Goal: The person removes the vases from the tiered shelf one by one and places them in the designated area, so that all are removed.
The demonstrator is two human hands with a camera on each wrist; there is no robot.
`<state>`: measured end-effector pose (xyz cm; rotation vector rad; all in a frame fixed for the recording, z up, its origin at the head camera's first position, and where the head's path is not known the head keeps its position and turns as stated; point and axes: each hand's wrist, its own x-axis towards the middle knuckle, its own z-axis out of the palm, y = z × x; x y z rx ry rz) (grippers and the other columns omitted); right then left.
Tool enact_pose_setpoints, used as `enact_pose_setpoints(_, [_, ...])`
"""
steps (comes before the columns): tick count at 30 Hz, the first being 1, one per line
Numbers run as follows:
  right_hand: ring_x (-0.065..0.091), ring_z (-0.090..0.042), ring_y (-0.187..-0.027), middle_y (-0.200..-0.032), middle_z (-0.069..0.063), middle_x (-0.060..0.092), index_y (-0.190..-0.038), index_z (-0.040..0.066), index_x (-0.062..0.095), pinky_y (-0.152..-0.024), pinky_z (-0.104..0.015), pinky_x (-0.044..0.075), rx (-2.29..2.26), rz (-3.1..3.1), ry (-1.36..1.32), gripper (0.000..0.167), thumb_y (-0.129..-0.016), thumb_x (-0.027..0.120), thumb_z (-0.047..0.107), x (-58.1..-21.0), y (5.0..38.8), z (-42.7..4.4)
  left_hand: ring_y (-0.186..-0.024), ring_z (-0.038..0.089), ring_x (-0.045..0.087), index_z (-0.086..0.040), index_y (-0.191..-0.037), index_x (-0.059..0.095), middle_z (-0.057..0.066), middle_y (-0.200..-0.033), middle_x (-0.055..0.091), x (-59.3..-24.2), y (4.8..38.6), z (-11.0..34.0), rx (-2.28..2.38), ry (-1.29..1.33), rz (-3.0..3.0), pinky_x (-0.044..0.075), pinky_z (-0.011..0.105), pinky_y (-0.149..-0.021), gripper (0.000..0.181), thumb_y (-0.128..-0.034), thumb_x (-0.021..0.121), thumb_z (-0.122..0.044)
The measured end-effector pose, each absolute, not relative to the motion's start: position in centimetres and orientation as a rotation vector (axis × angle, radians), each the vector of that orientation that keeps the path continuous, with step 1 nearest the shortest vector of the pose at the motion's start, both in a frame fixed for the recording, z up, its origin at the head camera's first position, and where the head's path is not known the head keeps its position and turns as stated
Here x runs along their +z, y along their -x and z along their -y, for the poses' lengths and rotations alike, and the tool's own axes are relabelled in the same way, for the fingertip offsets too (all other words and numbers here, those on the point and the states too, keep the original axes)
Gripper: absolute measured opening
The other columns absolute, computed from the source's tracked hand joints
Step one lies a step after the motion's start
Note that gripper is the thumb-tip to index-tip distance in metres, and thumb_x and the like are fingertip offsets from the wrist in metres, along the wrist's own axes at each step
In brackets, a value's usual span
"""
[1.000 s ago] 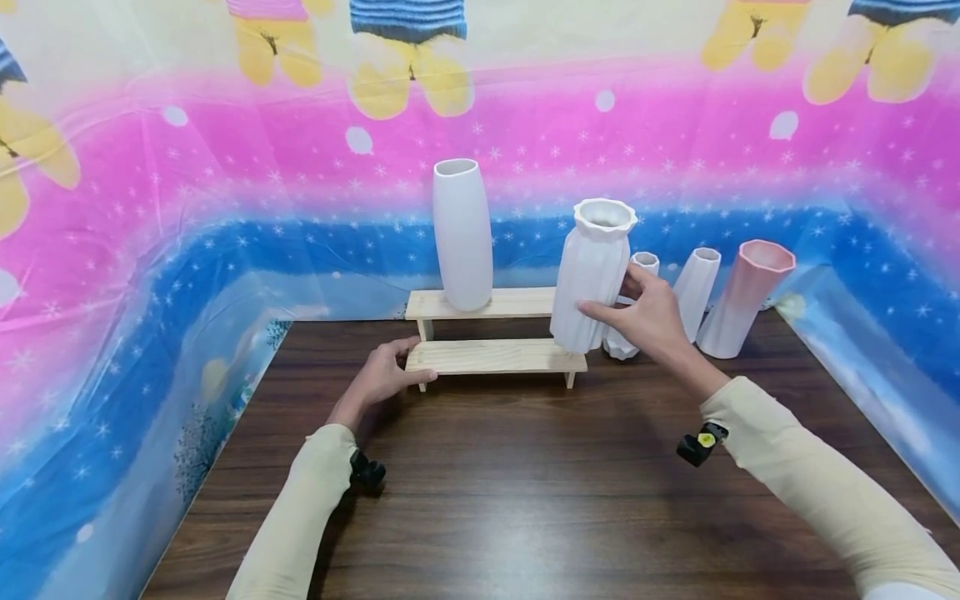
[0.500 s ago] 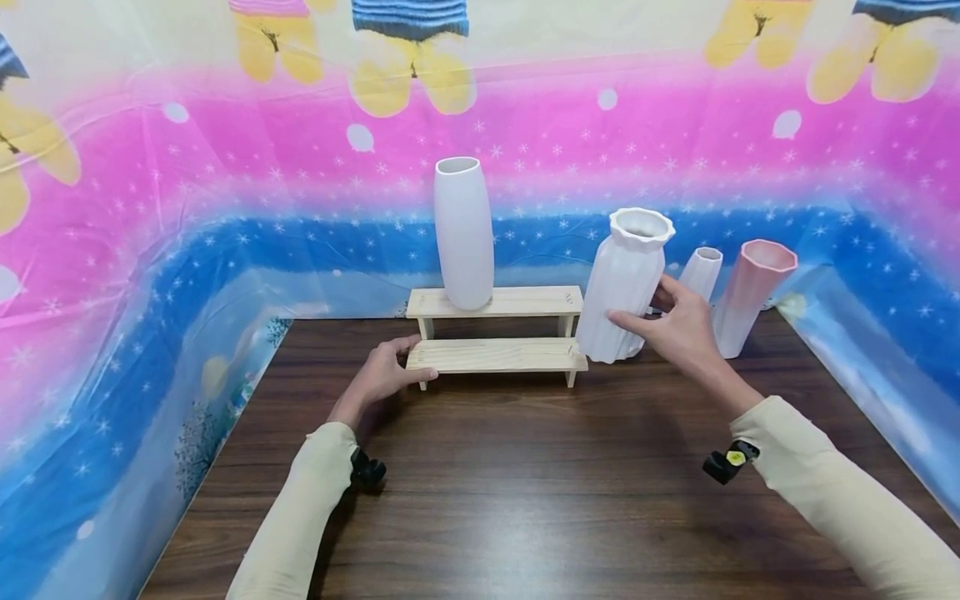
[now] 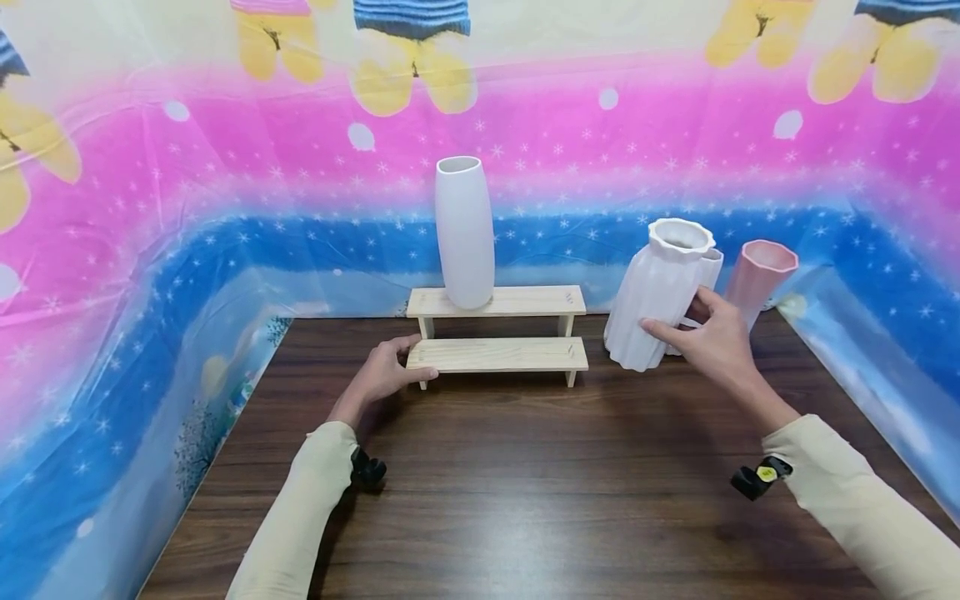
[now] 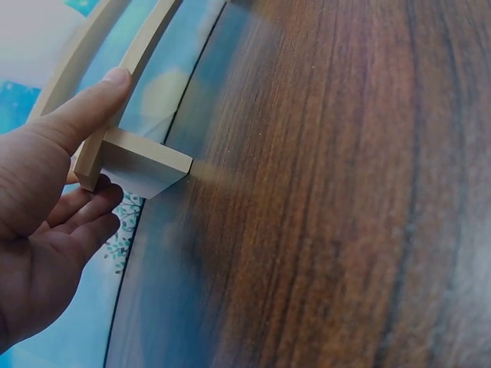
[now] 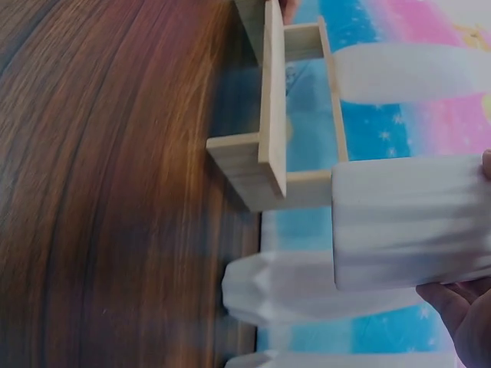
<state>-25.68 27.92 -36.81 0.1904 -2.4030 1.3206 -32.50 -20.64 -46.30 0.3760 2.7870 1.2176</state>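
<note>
My right hand (image 3: 712,337) grips a white fluted vase (image 3: 652,292) with a scalloped rim, tilted, right of the wooden two-step stand (image 3: 498,356). In the right wrist view the held vase (image 5: 410,222) shows its base, with the hand (image 5: 468,318) at its side. My left hand (image 3: 381,373) holds the left end of the stand's lower step; in the left wrist view the thumb of that hand (image 4: 46,192) lies on the step (image 4: 146,54), other fingers beneath it. A tall smooth white vase (image 3: 465,237) stands on the upper step's left part.
A pink-rimmed vase (image 3: 759,279) stands at the back right. A slim white vase (image 3: 712,267) is partly hidden behind the held one. White vases (image 5: 299,287) show below the stand in the right wrist view. A patterned cloth (image 3: 300,258) surrounds the brown table (image 3: 480,467).
My right hand has moved the fluted vase rightward and slightly down, away from the stand, uncovering its right end. The left hand stays on the lower step.
</note>
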Motion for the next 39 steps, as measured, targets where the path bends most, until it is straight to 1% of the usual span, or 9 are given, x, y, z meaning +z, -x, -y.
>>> enact_pose_setpoints(4, [0.068, -0.028, -0.111, -0.127, -0.015, 0.069, -0.135, 0.010, 0.062, -0.075, -0.011, 0.051, 1.232, 2.416, -0.141, 0.070, -0.078, 0.090, 0.039, -37.1, 25.3, -29.0, -0.103, 0.025, 0.058, -0.006, -0.155, 0.044, 0.016, -0.133, 0.062, -46.4, 32.6, 20.6, 1.211, -0.376, -2.791, 0.048, 0.039, -0.085, 0.091, -0.0849, 0.083, -0.048])
enact_pose_setpoints(7, [0.067, -0.013, -0.105, -0.125, -0.013, 0.070, -0.133, 0.011, 0.064, -0.076, -0.011, 0.051, 1.177, 2.417, -0.090, 0.070, -0.077, 0.091, 0.043, -37.4, 25.3, -29.8, -0.104, 0.025, 0.058, -0.006, -0.155, 0.044, 0.016, -0.135, 0.062, -46.5, 32.6, 20.7, 1.211, -0.379, -2.793, 0.048, 0.040, -0.086, 0.091, -0.0846, 0.083, -0.048])
enact_pose_setpoints(10, [0.062, 0.002, -0.098, -0.123, -0.013, 0.071, -0.132, 0.012, 0.065, -0.076, -0.010, 0.050, 1.144, 2.418, -0.053, 0.070, -0.076, 0.091, 0.044, -37.7, 25.3, -30.7, -0.105, 0.025, 0.058, -0.006, -0.155, 0.044, 0.016, -0.136, 0.061, -46.5, 32.6, 20.7, 1.217, -0.380, -2.789, 0.048, 0.040, -0.087, 0.091, -0.0847, 0.083, -0.048])
enact_pose_setpoints(12, [0.059, 0.007, -0.096, -0.124, -0.013, 0.070, -0.133, 0.011, 0.064, -0.077, -0.010, 0.050, 1.128, 2.417, -0.041, 0.071, -0.076, 0.091, 0.043, -37.9, 25.3, -31.4, -0.106, 0.025, 0.059, -0.006, -0.155, 0.044, 0.016, -0.137, 0.061, -46.5, 32.6, 20.7, 1.221, -0.383, -2.787, 0.048, 0.041, -0.087, 0.090, -0.0851, 0.083, -0.047])
enact_pose_setpoints(16, [0.058, 0.007, -0.096, -0.124, -0.014, 0.070, -0.133, 0.010, 0.064, -0.076, -0.008, 0.048, 1.106, 2.419, -0.029, 0.072, -0.076, 0.092, 0.042, -38.4, 25.2, -32.6, -0.107, 0.025, 0.059, -0.006, -0.155, 0.044, 0.016, -0.138, 0.061, -46.7, 32.6, 20.7, 1.216, -0.392, -2.787, 0.048, 0.041, -0.089, 0.090, -0.0854, 0.082, -0.047])
enact_pose_setpoints(22, [0.056, 0.007, -0.097, -0.126, -0.014, 0.069, -0.135, 0.010, 0.062, -0.073, -0.005, 0.045, 1.081, 2.434, 0.012, 0.074, -0.076, 0.091, 0.044, -39.4, 24.9, -34.1, -0.104, 0.025, 0.059, -0.006, -0.155, 0.044, 0.015, -0.134, 0.062, -46.6, 32.6, 20.7, 1.224, -0.393, -2.789, 0.048, 0.041, -0.087, 0.089, -0.0855, 0.083, -0.046])
enact_pose_setpoints(30, [0.056, 0.015, -0.084, -0.118, -0.017, 0.070, -0.133, 0.009, 0.064, -0.068, -0.005, 0.045, 1.061, 2.416, 0.053, 0.072, -0.076, 0.091, 0.042, -40.4, 24.9, -35.7, -0.100, 0.025, 0.059, -0.006, -0.155, 0.044, 0.016, -0.129, 0.064, -46.6, 32.6, 20.7, 1.219, -0.402, -2.793, 0.048, 0.040, -0.086, 0.089, -0.0859, 0.082, -0.046])
enact_pose_setpoints(33, [0.056, 0.015, -0.085, -0.120, -0.016, 0.070, -0.134, 0.009, 0.063, -0.069, -0.005, 0.044, 1.066, 2.421, 0.073, 0.074, -0.076, 0.091, 0.044, -40.7, 25.0, -36.2, -0.102, 0.025, 0.059, -0.006, -0.155, 0.044, 0.015, -0.130, 0.064, -46.6, 32.5, 20.7, 1.225, -0.400, -2.795, 0.048, 0.041, -0.087, 0.089, -0.0856, 0.083, -0.046])
enact_pose_setpoints(39, [0.053, 0.010, -0.090, -0.127, -0.018, 0.068, -0.138, 0.008, 0.061, -0.072, -0.007, 0.042, 1.051, 2.435, 0.116, 0.079, -0.075, 0.091, 0.046, -41.4, 25.2, -37.0, -0.103, 0.026, 0.059, -0.006, -0.155, 0.044, 0.015, -0.131, 0.063, -46.5, 32.5, 20.7, 1.226, -0.398, -2.792, 0.048, 0.042, -0.088, 0.089, -0.0858, 0.083, -0.046])
